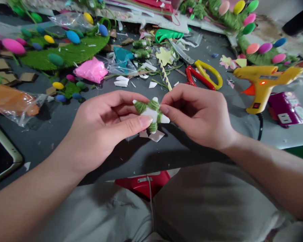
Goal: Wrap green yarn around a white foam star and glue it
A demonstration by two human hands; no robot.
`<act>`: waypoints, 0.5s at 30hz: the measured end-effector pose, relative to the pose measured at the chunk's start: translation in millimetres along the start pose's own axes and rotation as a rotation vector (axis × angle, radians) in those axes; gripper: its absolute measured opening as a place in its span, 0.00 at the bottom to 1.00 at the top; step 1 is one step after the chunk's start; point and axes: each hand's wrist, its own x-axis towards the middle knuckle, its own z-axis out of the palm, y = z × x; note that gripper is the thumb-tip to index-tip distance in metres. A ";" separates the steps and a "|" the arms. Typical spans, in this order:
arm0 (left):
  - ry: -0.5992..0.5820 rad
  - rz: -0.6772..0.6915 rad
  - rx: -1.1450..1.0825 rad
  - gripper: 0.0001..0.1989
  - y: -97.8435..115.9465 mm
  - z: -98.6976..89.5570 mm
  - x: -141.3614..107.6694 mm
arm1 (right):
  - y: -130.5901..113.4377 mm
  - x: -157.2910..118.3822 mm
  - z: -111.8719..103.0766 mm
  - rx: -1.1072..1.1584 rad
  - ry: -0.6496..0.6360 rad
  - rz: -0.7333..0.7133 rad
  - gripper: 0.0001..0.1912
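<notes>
A small white star-shaped cutout, partly wound with green yarn, is held up just above the table's front edge. My left hand grips it, thumb lying across its front and fingers behind. At the star's right side, my right hand has its thumb and forefinger pinched together, touching the yarn-wrapped edge. The strand between those fingertips is mostly hidden. Several arms of the star carry yarn, with white tips showing; its lower-right arm is largely bare. Beneath the star lies a pale paper scrap.
A yellow glue gun, its light glowing, stands at right beside a purple packet. Open scissors, a yellow star on a striped stick, a pink bag and paper scraps lie beyond my hands. A phone is at left.
</notes>
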 end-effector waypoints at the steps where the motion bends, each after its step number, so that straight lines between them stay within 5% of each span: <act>1: 0.016 0.007 -0.005 0.13 -0.6 0.1 0.0 | -0.2 -0.4 1.5 0.007 -0.019 0.024 0.04; 8: 0.171 0.072 0.111 0.13 -2.9 4.7 -0.8 | -8.3 -5.2 5.9 -0.007 -0.078 0.064 0.03; 15: 0.295 0.174 0.459 0.11 8.0 16.3 -7.9 | -11.3 -12.4 6.6 -0.136 -0.101 -0.082 0.07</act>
